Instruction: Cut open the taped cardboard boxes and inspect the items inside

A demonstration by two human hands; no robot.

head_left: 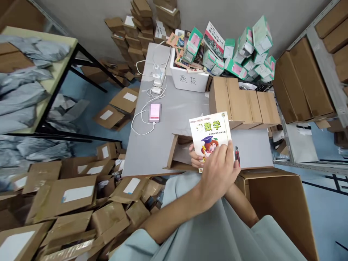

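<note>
A white children's math booklet [196, 135] with green characters and a cartoon child in a graduation cap is held up over the table's front edge, cover facing me. My left hand [220, 169] reaches across from the left and closes on its lower right part, fingers bent over the cover. Crossing beneath, my right hand [195, 158] supports the booklet from behind; its fingers curl at the left edge, and the rest is hidden. Just right of the booklet lies a red and black pen-like tool [237, 156]. An open shallow cardboard box [170, 154] sits behind and left of the booklet.
Brown cartons [239, 105] and a white bin [190, 80] of books and green-white boxes line the table's back. A pink-screened device [154, 112] trails a white cable. An open carton [280, 206] stands at right; parcels [73, 192] cover the left floor.
</note>
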